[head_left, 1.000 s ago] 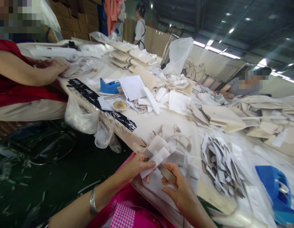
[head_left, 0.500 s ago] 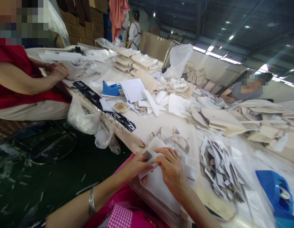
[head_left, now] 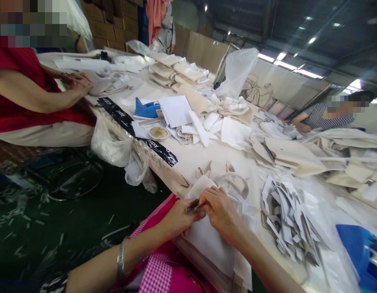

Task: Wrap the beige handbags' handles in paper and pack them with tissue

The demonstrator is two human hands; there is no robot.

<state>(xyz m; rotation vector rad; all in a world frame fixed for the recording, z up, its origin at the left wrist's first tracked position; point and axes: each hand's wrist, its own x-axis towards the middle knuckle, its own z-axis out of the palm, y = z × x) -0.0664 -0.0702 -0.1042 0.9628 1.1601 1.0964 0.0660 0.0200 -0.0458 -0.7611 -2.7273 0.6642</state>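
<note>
A beige bag with white sheeting [head_left: 211, 240] rests at the near table edge, over my lap. Above it my left hand [head_left: 184, 215] is closed on a small dark piece [head_left: 193, 205] between thumb and fingers. My right hand [head_left: 220, 209] meets it from the right, its fingers pinched together at the same spot; what they grip is too small to name. Just beyond the hands lie pale straps [head_left: 237, 179] with small gold-coloured metal parts.
Cut grey and white strips [head_left: 287, 219] are heaped at right, beside a blue tape dispenser [head_left: 360, 254]. Another blue dispenser [head_left: 147, 109], a round tin [head_left: 158, 133] and white papers [head_left: 175, 111] lie farther back. Co-workers sit at left and far right.
My hands have drawn closer together. The pale piece between them no longer shows, and a small dark piece is now visible in my left fingers. The view has shifted slightly.
</note>
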